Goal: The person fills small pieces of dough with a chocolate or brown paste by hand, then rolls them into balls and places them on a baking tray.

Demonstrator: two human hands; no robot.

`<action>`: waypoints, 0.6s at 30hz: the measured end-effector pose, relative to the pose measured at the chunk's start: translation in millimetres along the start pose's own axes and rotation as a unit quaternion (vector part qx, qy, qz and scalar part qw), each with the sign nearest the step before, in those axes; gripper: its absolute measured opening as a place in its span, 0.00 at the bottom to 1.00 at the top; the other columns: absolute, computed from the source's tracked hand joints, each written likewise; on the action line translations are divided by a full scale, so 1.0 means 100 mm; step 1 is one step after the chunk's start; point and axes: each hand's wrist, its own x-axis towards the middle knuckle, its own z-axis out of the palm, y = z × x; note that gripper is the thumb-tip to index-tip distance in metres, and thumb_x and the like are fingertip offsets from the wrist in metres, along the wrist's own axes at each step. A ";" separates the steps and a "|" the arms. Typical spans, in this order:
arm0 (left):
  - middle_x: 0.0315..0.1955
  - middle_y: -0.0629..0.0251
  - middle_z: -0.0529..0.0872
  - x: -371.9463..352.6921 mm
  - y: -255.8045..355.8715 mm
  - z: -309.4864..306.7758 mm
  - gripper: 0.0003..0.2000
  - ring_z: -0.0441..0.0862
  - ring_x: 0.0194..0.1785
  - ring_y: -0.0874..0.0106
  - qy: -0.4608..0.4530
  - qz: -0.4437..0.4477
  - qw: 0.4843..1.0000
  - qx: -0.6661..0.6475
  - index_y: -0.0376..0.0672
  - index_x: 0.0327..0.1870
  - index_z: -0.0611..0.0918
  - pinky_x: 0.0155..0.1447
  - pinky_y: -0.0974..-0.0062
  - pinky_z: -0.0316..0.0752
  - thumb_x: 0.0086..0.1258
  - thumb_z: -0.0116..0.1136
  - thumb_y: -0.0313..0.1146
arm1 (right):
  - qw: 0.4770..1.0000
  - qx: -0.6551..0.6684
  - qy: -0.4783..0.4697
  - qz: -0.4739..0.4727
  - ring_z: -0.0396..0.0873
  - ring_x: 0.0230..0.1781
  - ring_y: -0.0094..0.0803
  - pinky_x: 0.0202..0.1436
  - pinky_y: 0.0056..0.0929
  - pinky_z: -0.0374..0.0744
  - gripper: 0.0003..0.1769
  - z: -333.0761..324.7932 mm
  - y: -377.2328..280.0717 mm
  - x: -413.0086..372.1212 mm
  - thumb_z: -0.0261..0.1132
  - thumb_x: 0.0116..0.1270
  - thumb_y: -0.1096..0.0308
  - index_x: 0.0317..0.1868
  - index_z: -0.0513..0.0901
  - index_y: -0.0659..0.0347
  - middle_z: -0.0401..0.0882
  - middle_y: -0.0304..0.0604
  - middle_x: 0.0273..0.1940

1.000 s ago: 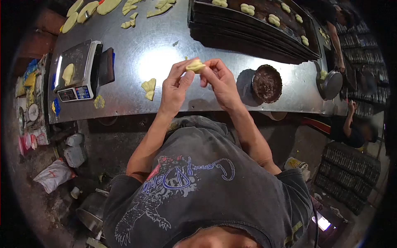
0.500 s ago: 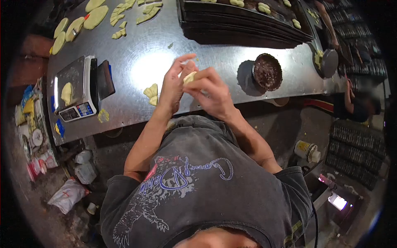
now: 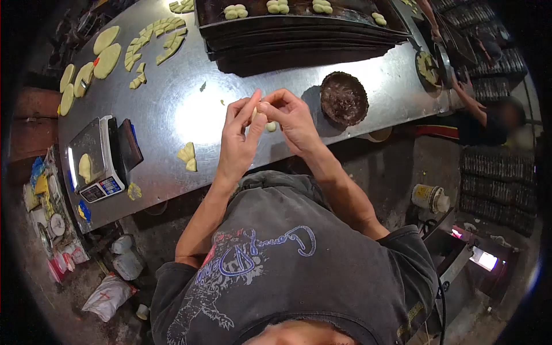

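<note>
My left hand [image 3: 237,133] and my right hand [image 3: 294,119] meet over the metal table, fingertips pinching a small piece of pale dough [image 3: 254,114] between them. Most of that piece is hidden by the fingers. A round dough ball [image 3: 271,126] shows just below, beside the curled fingers of my right hand. To the left of my left hand, cut dough pieces [image 3: 187,155] lie on the table. On my right stands a round bowl [image 3: 344,99] of dark brown filling.
Stacked dark baking trays [image 3: 305,54] stand at the back, shaped dough on the top one. A digital scale [image 3: 95,158] bears a dough piece at left. Flattened dough [image 3: 107,61] and cut strips [image 3: 170,47] lie beyond. Another person [image 3: 489,118] is at the far right.
The view has shifted, bringing more of the top tray into sight. My fingers have drawn together around the dough, and a round ball now shows below them.
</note>
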 end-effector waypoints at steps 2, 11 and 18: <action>0.48 0.65 0.79 0.07 -0.05 0.13 0.22 0.76 0.46 0.80 0.011 0.023 0.999 0.044 0.39 0.73 0.74 0.51 0.79 0.75 0.83 0.54 0.38 | 0.997 -0.062 0.031 -0.025 0.78 0.42 0.20 0.45 0.25 0.80 0.12 0.04 -0.17 -0.06 0.74 0.69 0.66 0.44 0.82 0.65 0.83 0.36 0.41; 0.27 0.68 0.82 0.22 0.03 0.57 0.27 0.72 0.25 0.82 0.036 -0.109 0.987 -0.114 0.39 0.44 0.80 0.31 0.82 0.69 0.87 0.34 0.54 | 0.727 -0.547 0.071 -0.410 0.73 0.51 0.36 0.44 0.32 0.78 0.17 -0.30 -0.35 -0.19 0.78 0.60 0.68 0.50 0.89 0.55 0.75 0.41 0.44; 0.28 0.65 0.85 0.14 -0.27 0.81 0.43 0.76 0.24 0.80 -0.010 -0.158 0.984 -0.075 0.38 0.38 0.84 0.29 0.82 0.67 0.82 0.16 0.66 | 0.983 -0.091 -0.090 0.133 0.75 0.29 0.22 0.30 0.18 0.74 0.14 -0.85 -0.24 0.17 0.76 0.67 0.63 0.42 0.82 0.62 0.79 0.43 0.44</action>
